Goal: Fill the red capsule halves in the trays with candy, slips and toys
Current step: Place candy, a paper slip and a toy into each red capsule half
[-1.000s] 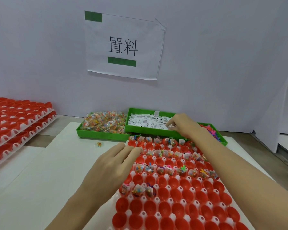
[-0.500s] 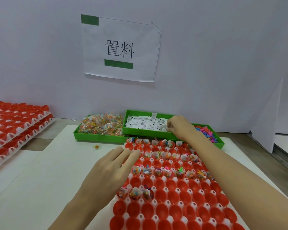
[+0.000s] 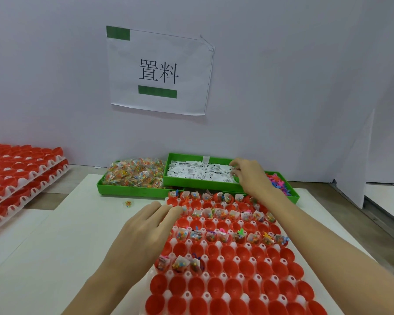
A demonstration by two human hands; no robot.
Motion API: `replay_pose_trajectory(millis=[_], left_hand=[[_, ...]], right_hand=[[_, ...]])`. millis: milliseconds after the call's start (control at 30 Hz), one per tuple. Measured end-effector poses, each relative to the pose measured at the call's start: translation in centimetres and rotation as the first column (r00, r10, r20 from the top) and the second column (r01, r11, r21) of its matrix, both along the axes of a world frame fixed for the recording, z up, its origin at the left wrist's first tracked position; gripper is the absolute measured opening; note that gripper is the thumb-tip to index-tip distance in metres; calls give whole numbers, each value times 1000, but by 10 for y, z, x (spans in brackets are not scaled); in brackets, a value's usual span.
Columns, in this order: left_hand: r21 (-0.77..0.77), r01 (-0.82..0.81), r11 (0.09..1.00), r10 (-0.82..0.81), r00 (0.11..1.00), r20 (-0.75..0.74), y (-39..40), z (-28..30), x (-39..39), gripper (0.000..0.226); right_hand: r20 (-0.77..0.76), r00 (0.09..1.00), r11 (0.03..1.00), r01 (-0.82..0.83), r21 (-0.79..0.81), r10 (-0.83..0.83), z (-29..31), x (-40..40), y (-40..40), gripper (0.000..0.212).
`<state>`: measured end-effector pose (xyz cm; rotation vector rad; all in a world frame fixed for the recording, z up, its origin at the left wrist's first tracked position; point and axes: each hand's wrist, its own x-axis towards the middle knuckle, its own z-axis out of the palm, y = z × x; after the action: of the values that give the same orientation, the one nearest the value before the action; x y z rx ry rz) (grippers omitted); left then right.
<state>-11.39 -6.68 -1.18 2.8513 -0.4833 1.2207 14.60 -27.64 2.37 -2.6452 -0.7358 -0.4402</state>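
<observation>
A white tray (image 3: 255, 260) of red capsule halves lies in front of me; alternate far rows hold candy bags, slips and toys, and three halves in a nearer row are filled too. My left hand (image 3: 146, 228) rests flat on the tray's left edge, fingers straight. My right hand (image 3: 248, 176) reaches into the green bin of white paper slips (image 3: 198, 172) and pinches slips at its right end. Left of that bin stands a green bin of candy bags (image 3: 134, 173). Coloured toys (image 3: 279, 184) lie in a bin behind my right wrist.
Stacked trays of red capsule halves (image 3: 21, 173) stand at the left. One loose candy bag (image 3: 128, 203) lies on the white tabletop. A paper sign (image 3: 159, 71) hangs on the wall behind. A white partition (image 3: 355, 169) stands at the right.
My right hand has stayed in the slip bin, fingers working among the slips. My left hand has kept its place on the tray edge. The view has tilted up slightly.
</observation>
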Motion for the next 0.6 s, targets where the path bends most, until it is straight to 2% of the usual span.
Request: replay_pose_trajectory(millis=[200, 300, 333, 367, 400, 433, 467, 500, 533, 600], left_hand=[[-12, -7, 1000, 8, 1000, 27, 2, -2, 1, 37], [-40, 33, 999, -31, 998, 53, 0, -1, 2, 32], [-144, 64, 987, -55, 997, 61, -4, -1, 2, 29], [-338, 96, 936, -81, 995, 59, -9, 1, 0, 26], [-581, 118, 806, -113, 993, 44, -16, 5, -2, 26], [-786, 119, 606, -168, 986, 20, -22, 8, -4, 27], [-915, 93, 392, -257, 966, -12, -27, 10, -5, 26], [-971, 57, 230, -345, 938, -27, -30, 13, -5, 23], [-988, 33, 153, -401, 916, -31, -32, 15, -6, 19], [-993, 9, 120, -475, 879, -50, -36, 19, -9, 13]], right_hand=[[14, 997, 957, -72, 282, 70, 6, -30, -10, 4], [-80, 993, 861, -30, 507, 82, 10, -64, -15, 3], [-147, 982, 805, -8, 593, 118, 11, -78, -17, 6], [-207, 964, 747, 13, 665, 168, 12, -94, -19, 8], [-251, 944, 698, 31, 716, 216, 13, -109, -21, 10], [-290, 922, 662, 51, 748, 256, 13, -125, -24, 12], [-329, 897, 638, 71, 767, 295, 13, -140, -27, 14], [-366, 867, 623, 85, 778, 339, 12, -154, -30, 15], [-397, 834, 613, 91, 785, 384, 11, -166, -32, 15], [-433, 789, 614, 92, 784, 436, 6, -186, -33, 16]])
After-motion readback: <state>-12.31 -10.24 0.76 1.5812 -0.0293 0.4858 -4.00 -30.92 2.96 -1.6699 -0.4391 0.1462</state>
